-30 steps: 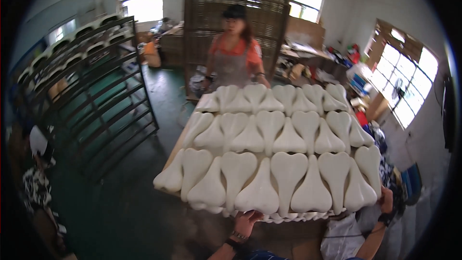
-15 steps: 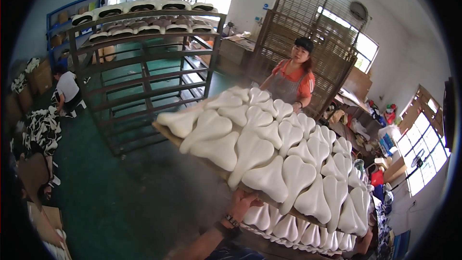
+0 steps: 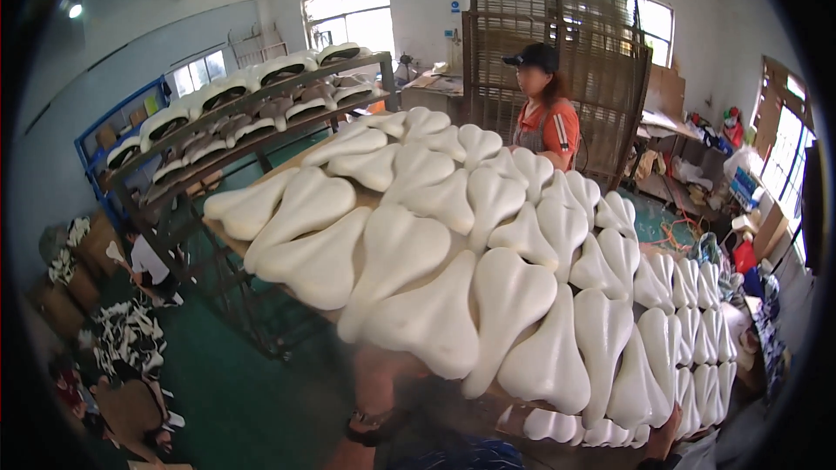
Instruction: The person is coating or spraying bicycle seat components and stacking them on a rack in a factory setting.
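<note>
Gripping the near edge of a loaded board [image 3: 261, 176] from below, the person's left hand [image 3: 383, 374] sits under the near-middle of the load, its wrist with a dark band just beneath; the fingers are hidden by the white shapes above, so how tightly they close cannot be told. The right hand [image 3: 666, 435] shows only at the lower right, at the board's near right corner, its grasp also hidden. The board lies straight ahead of both hands and stretches away from them, its long axis running from the near edge to the far end, where a person in an orange shirt [image 3: 549, 122] stands at it. Rows of white saddle-shaped pieces [image 3: 505, 296] cover it, touching one another. The left hand lies nearer the board's middle line. To the left, well apart, stands a metal rack [image 3: 252, 113] holding similar pieces.
</note>
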A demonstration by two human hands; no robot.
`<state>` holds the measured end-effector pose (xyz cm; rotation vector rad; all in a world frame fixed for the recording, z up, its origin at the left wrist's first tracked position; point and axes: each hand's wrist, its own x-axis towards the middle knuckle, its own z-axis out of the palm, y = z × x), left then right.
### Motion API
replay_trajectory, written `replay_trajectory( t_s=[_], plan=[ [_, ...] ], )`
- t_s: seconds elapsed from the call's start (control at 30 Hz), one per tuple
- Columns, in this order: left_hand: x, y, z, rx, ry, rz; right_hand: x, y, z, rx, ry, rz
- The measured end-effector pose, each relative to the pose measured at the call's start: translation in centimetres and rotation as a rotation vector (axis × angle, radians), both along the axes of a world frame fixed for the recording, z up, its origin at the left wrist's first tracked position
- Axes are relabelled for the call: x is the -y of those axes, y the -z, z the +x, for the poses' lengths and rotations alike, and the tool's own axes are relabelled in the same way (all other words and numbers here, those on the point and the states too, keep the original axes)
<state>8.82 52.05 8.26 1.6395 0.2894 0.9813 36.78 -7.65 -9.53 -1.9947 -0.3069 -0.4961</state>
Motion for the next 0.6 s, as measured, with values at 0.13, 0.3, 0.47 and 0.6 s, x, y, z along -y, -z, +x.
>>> replay_trajectory(
  t_s=[0.13,0.3,0.47,0.6],
  plan=[
    [-4.6,2.6,-1.6,0.015,-0.277,-0.568,-8.6,-4.5,-1.4,-0.321,-0.025,0.366],
    [-12.6,5.3,-3.9,0.231,-0.346,-0.74,-17.9,-11.5,-4.8,-0.443,0.027,0.67],
    [-20.8,8.3,-9.4,0.146,-0.266,-0.646,-25.2,-13.3,-10.7,-0.465,0.028,0.552],
    [-28.8,8.7,-13.6,0.033,-0.206,-0.506,-32.5,-13.4,-18.0,0.113,0.451,-0.059]
  ],
)
